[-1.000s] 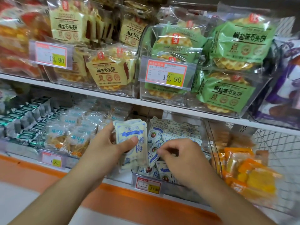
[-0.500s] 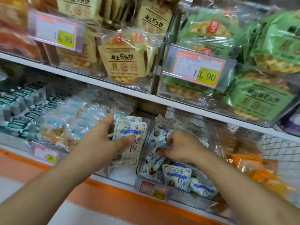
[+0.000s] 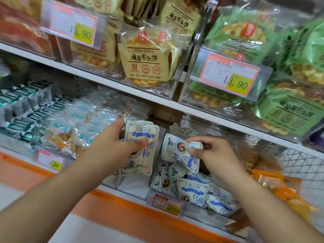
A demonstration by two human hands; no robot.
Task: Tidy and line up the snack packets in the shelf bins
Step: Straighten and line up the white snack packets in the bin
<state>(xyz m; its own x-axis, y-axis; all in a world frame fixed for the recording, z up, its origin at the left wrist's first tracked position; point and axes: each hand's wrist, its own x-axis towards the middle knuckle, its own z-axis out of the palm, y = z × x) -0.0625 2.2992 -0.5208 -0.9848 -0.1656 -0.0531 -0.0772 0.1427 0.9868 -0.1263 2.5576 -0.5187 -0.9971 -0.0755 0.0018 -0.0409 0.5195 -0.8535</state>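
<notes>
My left hand (image 3: 114, 146) grips a small upright stack of white-and-blue snack packets (image 3: 145, 135), thumb across the front one, over the left part of a clear shelf bin (image 3: 133, 186). My right hand (image 3: 210, 153) pinches one more white-and-blue packet (image 3: 175, 151) by its top edge, lifted above the bin's loose pile. Several matching packets (image 3: 192, 190) lie jumbled in the bin below, some flat, some tilted.
A price tag (image 3: 166, 204) clips to the bin's front. The upper shelf (image 3: 140, 92) carries yellow cookie packs (image 3: 147, 58) and green cookie packs (image 3: 287, 111). Left bins hold clear-wrapped snacks (image 3: 70, 130); orange packets (image 3: 280, 188) sit right, beside a wire basket (image 3: 301, 163).
My right hand has pulled one packet up out of the pile and now holds it above the bin. My left hand keeps its stack. The view has moved closer.
</notes>
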